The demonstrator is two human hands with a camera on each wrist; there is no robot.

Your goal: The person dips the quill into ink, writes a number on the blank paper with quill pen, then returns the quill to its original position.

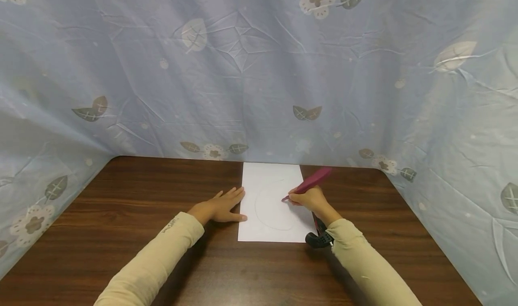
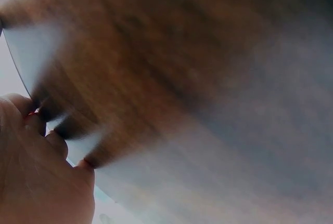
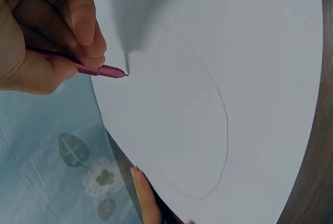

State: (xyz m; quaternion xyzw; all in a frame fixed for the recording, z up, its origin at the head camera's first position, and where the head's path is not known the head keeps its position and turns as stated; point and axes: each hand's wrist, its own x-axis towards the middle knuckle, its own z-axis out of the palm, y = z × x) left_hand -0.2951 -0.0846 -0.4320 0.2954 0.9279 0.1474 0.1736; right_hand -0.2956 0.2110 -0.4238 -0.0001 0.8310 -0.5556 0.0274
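A white sheet of paper lies on the table, bearing a large, thin, open curved line. My right hand pinches a magenta pen with a wide, feather-like upper end, which leans back to the right. In the right wrist view the pen's fine tip is right at the paper's surface, where its shadow meets it. My left hand lies spread with palm down, its fingertips and thumb at the paper's left edge. The left wrist view shows this left hand from the palm side, beside a blurred, dark tabletop.
The dark brown wooden table reaches back to a pale blue curtain with leaf and flower prints, which also hangs on both sides. A black wrist device sits at my right wrist, over the paper's near right corner.
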